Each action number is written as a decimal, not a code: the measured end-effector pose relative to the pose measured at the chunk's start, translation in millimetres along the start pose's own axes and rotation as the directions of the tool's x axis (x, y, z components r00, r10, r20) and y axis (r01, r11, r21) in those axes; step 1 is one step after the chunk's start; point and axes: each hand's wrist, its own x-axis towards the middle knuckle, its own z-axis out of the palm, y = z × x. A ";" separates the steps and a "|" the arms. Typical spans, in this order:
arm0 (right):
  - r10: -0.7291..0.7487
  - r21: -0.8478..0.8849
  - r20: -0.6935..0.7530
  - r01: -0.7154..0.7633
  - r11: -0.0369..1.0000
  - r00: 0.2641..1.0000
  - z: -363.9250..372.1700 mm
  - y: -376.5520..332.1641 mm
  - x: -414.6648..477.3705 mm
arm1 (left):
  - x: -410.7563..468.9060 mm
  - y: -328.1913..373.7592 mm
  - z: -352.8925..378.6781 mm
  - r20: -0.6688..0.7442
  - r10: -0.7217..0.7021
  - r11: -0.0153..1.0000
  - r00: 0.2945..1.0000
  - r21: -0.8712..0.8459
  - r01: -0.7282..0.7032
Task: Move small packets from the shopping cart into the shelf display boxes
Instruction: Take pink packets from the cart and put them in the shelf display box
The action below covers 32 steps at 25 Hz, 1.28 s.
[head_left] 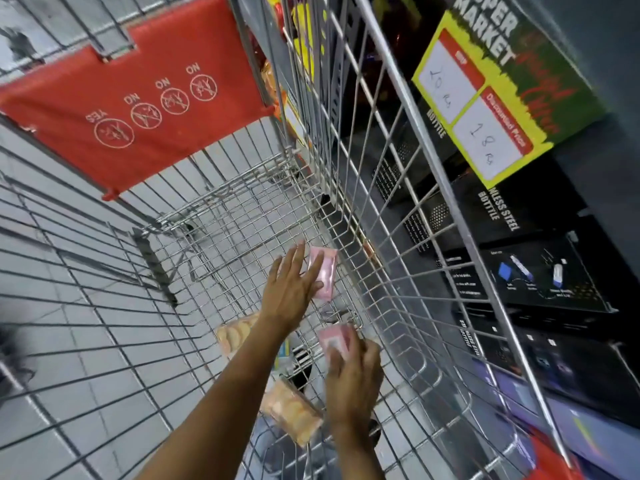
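Note:
I look down into a wire shopping cart [349, 216]. My left hand [289, 285] reaches deep into it, fingers spread, touching a pink packet [325, 273] that lies on the cart floor. My right hand [353, 372] is nearer to me and grips a second pink packet [336, 339]. Two clear packets of round biscuits lie on the cart floor, one [230, 334] under my left forearm and one [291, 410] between my arms. The shelf display boxes are not in view.
The cart's red child-seat flap [138, 109] stands at the far end. To the right, beyond the cart wall, shelves hold black steel-bottle boxes [540, 271] and a green price sign [498, 98]. Grey floor tiles [86, 341] show on the left.

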 end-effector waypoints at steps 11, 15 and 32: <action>-0.099 -0.205 -0.001 0.097 0.974 0.995 2.1 -0.9 11.5 | -13.6 12.8 -2.7 0.114 0.020 1.000 0.993 -0.007 -0.019; -0.127 -0.140 -0.004 0.125 0.982 0.992 6.0 3.1 16.8 | -10.4 19.0 -3.7 0.084 0.017 0.994 0.996 -0.113 -0.007; -0.022 -0.013 -0.178 0.020 1.000 0.984 -12.8 -12.4 26.2 | -16.9 46.5 -13.4 -0.175 -0.283 0.865 0.943 -0.471 0.172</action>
